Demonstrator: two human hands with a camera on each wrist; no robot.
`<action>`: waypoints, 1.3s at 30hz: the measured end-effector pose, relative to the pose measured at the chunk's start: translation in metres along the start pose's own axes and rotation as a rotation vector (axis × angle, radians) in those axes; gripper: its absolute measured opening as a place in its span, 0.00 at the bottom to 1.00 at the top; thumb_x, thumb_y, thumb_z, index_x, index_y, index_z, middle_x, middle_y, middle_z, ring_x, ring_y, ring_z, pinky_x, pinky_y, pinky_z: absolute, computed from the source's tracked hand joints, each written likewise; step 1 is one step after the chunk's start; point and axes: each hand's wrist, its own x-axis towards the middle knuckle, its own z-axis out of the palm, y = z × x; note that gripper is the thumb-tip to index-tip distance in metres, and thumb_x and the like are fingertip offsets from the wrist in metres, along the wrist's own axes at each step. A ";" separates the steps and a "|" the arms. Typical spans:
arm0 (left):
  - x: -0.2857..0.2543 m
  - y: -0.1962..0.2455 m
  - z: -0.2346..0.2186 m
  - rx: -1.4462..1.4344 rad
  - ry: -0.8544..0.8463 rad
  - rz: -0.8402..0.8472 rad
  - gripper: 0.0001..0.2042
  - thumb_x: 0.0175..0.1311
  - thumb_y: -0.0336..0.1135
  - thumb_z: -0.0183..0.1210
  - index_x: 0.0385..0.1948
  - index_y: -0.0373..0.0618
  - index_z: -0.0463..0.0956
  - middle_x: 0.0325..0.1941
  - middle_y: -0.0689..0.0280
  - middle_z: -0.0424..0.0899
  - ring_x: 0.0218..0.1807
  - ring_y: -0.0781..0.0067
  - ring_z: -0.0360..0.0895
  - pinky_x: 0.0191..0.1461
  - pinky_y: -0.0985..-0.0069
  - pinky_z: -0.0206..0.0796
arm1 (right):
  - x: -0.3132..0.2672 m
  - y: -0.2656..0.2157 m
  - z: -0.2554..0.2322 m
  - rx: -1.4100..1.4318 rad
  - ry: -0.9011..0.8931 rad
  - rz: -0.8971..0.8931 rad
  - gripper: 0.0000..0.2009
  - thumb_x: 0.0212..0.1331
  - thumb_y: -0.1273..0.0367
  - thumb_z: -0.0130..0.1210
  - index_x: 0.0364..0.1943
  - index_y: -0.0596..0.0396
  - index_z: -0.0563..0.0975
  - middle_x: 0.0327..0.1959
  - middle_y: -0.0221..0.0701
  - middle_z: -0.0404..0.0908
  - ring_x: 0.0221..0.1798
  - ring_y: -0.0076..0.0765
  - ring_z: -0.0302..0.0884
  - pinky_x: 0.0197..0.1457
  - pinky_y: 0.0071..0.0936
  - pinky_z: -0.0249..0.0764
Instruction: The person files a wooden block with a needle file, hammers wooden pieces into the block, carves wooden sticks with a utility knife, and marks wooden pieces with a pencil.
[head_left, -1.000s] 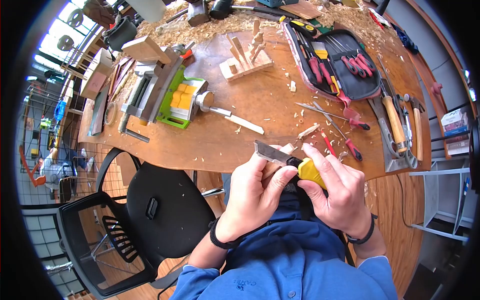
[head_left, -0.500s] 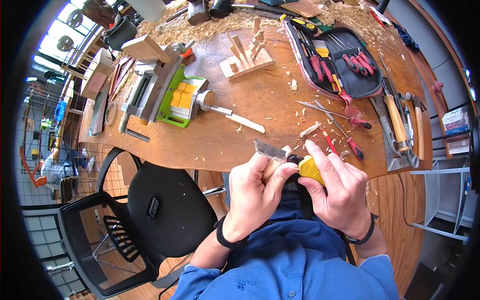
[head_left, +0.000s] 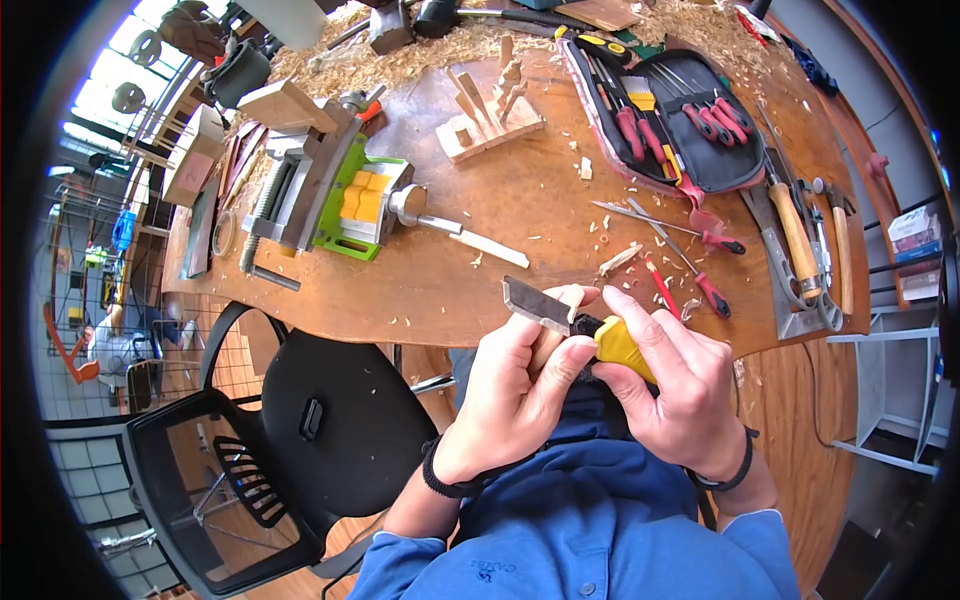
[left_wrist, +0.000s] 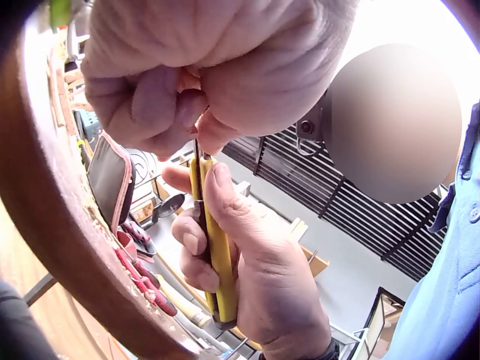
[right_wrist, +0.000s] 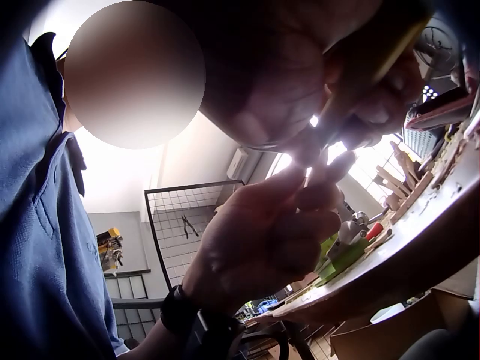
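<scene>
In the head view the left hand [head_left: 510, 390] grips a small pale piece of wood [head_left: 546, 350], its thumb close to the knife. Curled round the yellow handle [head_left: 622, 348] of a utility knife is the right hand [head_left: 680, 390]. The knife's wide grey blade [head_left: 537, 303] points left and lies across the wood. In the left wrist view the right hand [left_wrist: 262, 270] holds the yellow handle [left_wrist: 219, 262] below the left hand [left_wrist: 217, 67]. The right wrist view is dark; the left hand [right_wrist: 262, 232] shows there with fingers bent, and the wood is mostly hidden.
On the table [head_left: 400, 300] stand a green and grey vise [head_left: 350, 205] and a wooden stand [head_left: 490, 130]. A tool pouch [head_left: 715, 150], red-handled tools [head_left: 712, 297], a wooden-handled tool [head_left: 793, 240] and shavings lie about. A black chair [head_left: 340, 420] is at the left.
The blade and the left hand have shifted slightly. Both hands keep their grips, and the head view has moved a little.
</scene>
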 end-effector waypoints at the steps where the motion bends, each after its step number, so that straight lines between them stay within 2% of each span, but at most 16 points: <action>1: -0.001 -0.001 -0.001 0.003 -0.011 -0.008 0.22 0.83 0.32 0.61 0.71 0.30 0.72 0.63 0.66 0.83 0.52 0.86 0.74 0.61 0.82 0.70 | 0.000 0.000 0.000 0.002 0.000 0.005 0.30 0.67 0.59 0.70 0.70 0.60 0.79 0.30 0.36 0.77 0.25 0.46 0.79 0.30 0.41 0.76; 3: -0.002 -0.002 -0.002 0.006 -0.025 -0.021 0.22 0.83 0.32 0.61 0.71 0.30 0.72 0.66 0.64 0.83 0.53 0.86 0.74 0.61 0.82 0.70 | -0.001 0.002 -0.001 0.042 -0.010 -0.009 0.31 0.66 0.59 0.71 0.69 0.60 0.80 0.30 0.36 0.77 0.25 0.45 0.79 0.30 0.41 0.76; 6: 0.002 0.000 -0.003 0.106 -0.028 0.115 0.20 0.82 0.32 0.62 0.67 0.29 0.75 0.64 0.60 0.84 0.52 0.84 0.77 0.61 0.81 0.72 | -0.003 0.004 0.000 0.059 0.009 -0.029 0.30 0.65 0.59 0.72 0.68 0.61 0.80 0.30 0.36 0.77 0.24 0.46 0.79 0.30 0.42 0.76; 8: 0.006 -0.001 -0.004 0.281 -0.015 0.294 0.17 0.80 0.33 0.65 0.62 0.29 0.79 0.48 0.62 0.87 0.43 0.83 0.76 0.53 0.80 0.73 | -0.002 0.004 0.000 0.053 0.010 -0.034 0.30 0.65 0.59 0.72 0.67 0.61 0.80 0.30 0.36 0.77 0.24 0.46 0.79 0.30 0.41 0.75; 9: 0.005 -0.001 -0.004 0.282 -0.015 0.293 0.17 0.80 0.33 0.65 0.62 0.29 0.79 0.48 0.62 0.87 0.43 0.83 0.76 0.53 0.80 0.73 | -0.001 0.004 0.000 0.046 0.011 -0.039 0.29 0.65 0.59 0.72 0.67 0.61 0.81 0.30 0.36 0.77 0.25 0.46 0.79 0.30 0.41 0.75; 11: 0.003 0.001 0.000 0.387 0.079 0.301 0.12 0.79 0.34 0.67 0.49 0.32 0.82 0.29 0.69 0.79 0.32 0.83 0.69 0.39 0.79 0.68 | 0.001 0.003 -0.002 -0.005 0.014 -0.047 0.29 0.65 0.59 0.72 0.66 0.60 0.81 0.30 0.35 0.77 0.25 0.46 0.79 0.30 0.41 0.75; 12: 0.002 0.000 0.002 0.386 0.079 0.299 0.12 0.79 0.34 0.67 0.49 0.32 0.82 0.29 0.69 0.79 0.32 0.83 0.69 0.39 0.79 0.68 | 0.001 0.002 -0.002 -0.056 0.014 -0.053 0.29 0.65 0.59 0.72 0.66 0.60 0.81 0.30 0.35 0.77 0.26 0.45 0.79 0.31 0.40 0.76; 14: 0.000 -0.003 0.008 0.329 0.152 0.187 0.12 0.78 0.36 0.69 0.39 0.37 0.79 0.21 0.76 0.67 0.27 0.84 0.59 0.31 0.79 0.58 | 0.000 0.001 -0.001 -0.068 0.010 -0.041 0.28 0.65 0.59 0.71 0.66 0.60 0.81 0.30 0.35 0.77 0.26 0.45 0.80 0.31 0.40 0.76; 17: 0.002 -0.007 0.013 0.300 0.215 0.194 0.15 0.77 0.36 0.70 0.33 0.39 0.75 0.20 0.76 0.67 0.26 0.85 0.57 0.29 0.80 0.55 | 0.000 0.001 0.002 -0.093 0.022 -0.033 0.29 0.65 0.59 0.71 0.66 0.59 0.81 0.31 0.34 0.77 0.26 0.44 0.79 0.31 0.40 0.76; 24: 0.008 -0.002 0.013 0.319 0.243 0.135 0.17 0.77 0.34 0.70 0.29 0.41 0.71 0.21 0.76 0.64 0.27 0.86 0.56 0.29 0.81 0.54 | -0.002 -0.005 0.006 -0.066 0.074 0.043 0.28 0.68 0.58 0.70 0.68 0.59 0.81 0.32 0.34 0.79 0.27 0.45 0.82 0.31 0.40 0.78; 26: 0.007 -0.006 0.007 0.309 0.205 0.166 0.10 0.77 0.33 0.69 0.46 0.36 0.81 0.24 0.62 0.80 0.25 0.76 0.73 0.34 0.76 0.70 | -0.001 -0.008 0.009 -0.049 0.095 0.054 0.28 0.68 0.58 0.70 0.68 0.59 0.80 0.32 0.35 0.80 0.27 0.45 0.83 0.31 0.41 0.78; 30: 0.006 0.002 0.003 0.337 0.149 0.112 0.10 0.78 0.31 0.67 0.51 0.35 0.81 0.26 0.63 0.80 0.29 0.79 0.73 0.37 0.76 0.71 | 0.003 -0.003 0.005 -0.036 0.083 0.009 0.29 0.68 0.58 0.70 0.68 0.59 0.80 0.33 0.36 0.81 0.27 0.46 0.83 0.31 0.41 0.78; 33: 0.007 0.003 0.002 0.088 0.094 0.076 0.11 0.79 0.30 0.65 0.56 0.34 0.80 0.28 0.62 0.82 0.32 0.78 0.74 0.40 0.75 0.72 | 0.003 0.001 0.003 0.005 0.037 -0.018 0.28 0.67 0.58 0.71 0.67 0.60 0.80 0.32 0.37 0.81 0.27 0.47 0.83 0.31 0.41 0.78; 35: 0.009 -0.003 0.000 0.152 0.010 0.192 0.15 0.83 0.33 0.61 0.61 0.31 0.75 0.29 0.82 0.66 0.32 0.91 0.61 0.38 0.88 0.58 | 0.003 0.001 -0.001 0.012 0.015 -0.007 0.28 0.67 0.58 0.71 0.66 0.60 0.80 0.32 0.37 0.81 0.27 0.47 0.83 0.31 0.41 0.78; 37: 0.005 0.010 -0.002 0.170 0.000 0.128 0.13 0.83 0.34 0.62 0.55 0.31 0.78 0.27 0.82 0.67 0.31 0.90 0.61 0.36 0.86 0.59 | 0.002 0.000 -0.003 0.018 -0.009 0.007 0.28 0.67 0.59 0.71 0.66 0.60 0.80 0.32 0.37 0.81 0.27 0.48 0.83 0.30 0.42 0.77; 39: 0.005 0.013 -0.001 0.195 0.017 0.077 0.11 0.82 0.35 0.64 0.39 0.36 0.78 0.24 0.80 0.66 0.29 0.89 0.58 0.32 0.83 0.56 | 0.001 -0.001 -0.004 0.036 -0.024 0.018 0.28 0.67 0.59 0.71 0.65 0.60 0.80 0.32 0.37 0.81 0.28 0.47 0.83 0.31 0.42 0.77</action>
